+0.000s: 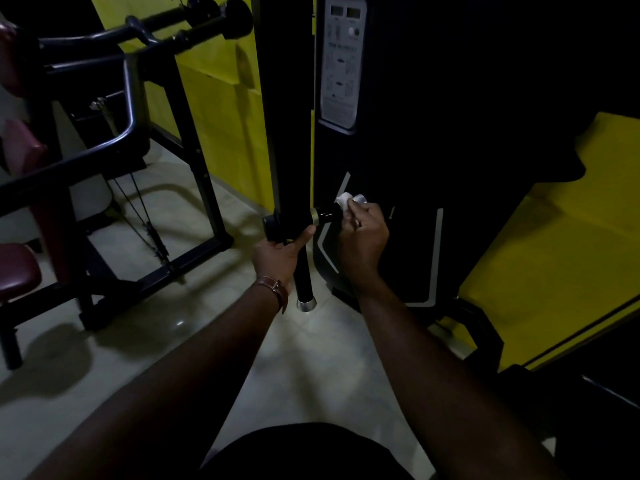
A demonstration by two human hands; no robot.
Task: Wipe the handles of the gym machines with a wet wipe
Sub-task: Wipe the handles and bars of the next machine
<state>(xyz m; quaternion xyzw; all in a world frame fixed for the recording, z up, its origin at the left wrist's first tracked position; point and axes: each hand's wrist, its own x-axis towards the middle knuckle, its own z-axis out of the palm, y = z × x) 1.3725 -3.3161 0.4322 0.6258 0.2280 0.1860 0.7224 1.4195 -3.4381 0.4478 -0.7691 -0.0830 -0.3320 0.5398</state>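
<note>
At the centre of the view, just toward 12 o'clock from the middle, the right hand [363,233] has its fingers curled around a white wet wipe [349,200], which it presses against the short black side handle [325,216] projecting toward 3 o'clock from the machine's upright post [287,116]. The wipe sits at the outer end of that handle, bunched above the fingertips. The left hand [280,252] is at 9 o'clock from the right hand and grips the long black handle [303,271] that hangs down from the post; the thumb lies straight up along the bar and the fingers wrap behind it. A brown strap [277,289] circles the left wrist. The long handle ends in a silver cap [306,304] at 6 o'clock from the left hand. At 12 o'clock from the right hand, an instruction panel [343,60] is fixed to the dark machine housing. At 9 o'clock, a second machine [104,150] with curved tubular bars and maroon pads [17,268] stands on the pale tiled floor [194,341]. A yellow wall [221,109] runs behind both machines.
</note>
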